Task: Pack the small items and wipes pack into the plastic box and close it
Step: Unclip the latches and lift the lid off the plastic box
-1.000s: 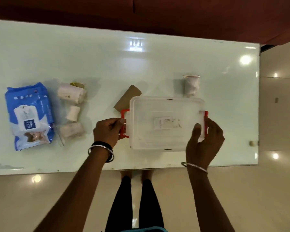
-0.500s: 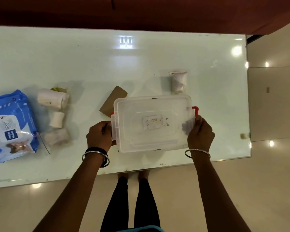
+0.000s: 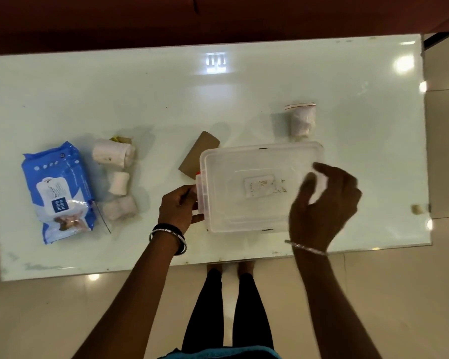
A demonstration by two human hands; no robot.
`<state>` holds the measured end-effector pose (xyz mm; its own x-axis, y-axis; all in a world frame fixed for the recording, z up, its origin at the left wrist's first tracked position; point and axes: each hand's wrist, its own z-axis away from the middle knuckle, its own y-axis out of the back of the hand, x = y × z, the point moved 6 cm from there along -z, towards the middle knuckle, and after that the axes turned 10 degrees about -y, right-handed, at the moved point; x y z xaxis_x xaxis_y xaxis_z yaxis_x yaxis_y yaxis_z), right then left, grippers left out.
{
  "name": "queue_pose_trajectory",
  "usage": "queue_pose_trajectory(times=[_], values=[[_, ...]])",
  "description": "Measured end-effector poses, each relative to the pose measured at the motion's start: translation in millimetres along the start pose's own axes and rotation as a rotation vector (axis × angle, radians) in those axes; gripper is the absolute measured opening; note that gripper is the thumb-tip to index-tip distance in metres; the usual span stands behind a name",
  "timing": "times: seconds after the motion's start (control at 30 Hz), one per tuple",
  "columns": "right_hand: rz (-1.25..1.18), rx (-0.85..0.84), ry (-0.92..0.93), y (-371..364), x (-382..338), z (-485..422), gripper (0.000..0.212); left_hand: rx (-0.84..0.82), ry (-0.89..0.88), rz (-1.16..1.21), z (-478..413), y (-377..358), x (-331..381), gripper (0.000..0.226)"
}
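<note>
Box still lidded, nothing packed yet.
Plastic box [image 3: 254,187] desk-centre; left hand [image 3: 178,208] fingers pinch its 9 o'clock latch, right hand [image 3: 322,206] fingers spread over lid. Wipes pack [image 3: 59,190], small rolls [image 3: 113,154] wait at 9 o'clock.

Left hand [image 3: 179,207] curled, fingers pinched together; right hand [image 3: 322,211] raised, fingers loosely spread, wrists bangled.
</note>
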<state>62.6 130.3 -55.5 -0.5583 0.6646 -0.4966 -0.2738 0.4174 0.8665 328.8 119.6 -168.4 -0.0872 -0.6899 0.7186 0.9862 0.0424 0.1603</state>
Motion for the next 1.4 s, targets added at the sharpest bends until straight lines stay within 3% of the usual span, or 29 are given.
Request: queue_pose_trajectory(times=[0.1,0.17,0.3,0.47,0.63,0.93,1.1,1.4], values=[[-0.012,-0.331,0.327,-24,-60,67,0.038,-0.037,0.040,0.115,1,-1,-3,0.017],[0.138,-0.531,0.483,-43,-83,103,0.057,-0.045,0.052,0.135,0,0,-3,0.020],[0.446,-0.666,0.607,-72,-91,111,0.073,-0.081,0.078,0.188,-2,1,-5,0.028],[0.610,-0.707,0.640,-86,-98,104,0.064,-0.110,0.045,0.206,-4,4,-5,0.027],[0.624,-0.703,0.676,-86,-106,101,0.059,-0.075,0.038,0.182,-6,4,-7,0.026],[0.613,-0.709,0.715,-79,-102,95,0.071,-0.044,-0.004,0.038,-3,-4,-7,0.027],[0.523,-0.705,0.719,-60,-114,85,0.074,-0.016,-0.096,-0.083,-5,-4,0,0.024],[0.311,-0.719,0.732,21,-102,15,0.082,-0.028,-0.050,0.025,0,-2,2,0.017]])
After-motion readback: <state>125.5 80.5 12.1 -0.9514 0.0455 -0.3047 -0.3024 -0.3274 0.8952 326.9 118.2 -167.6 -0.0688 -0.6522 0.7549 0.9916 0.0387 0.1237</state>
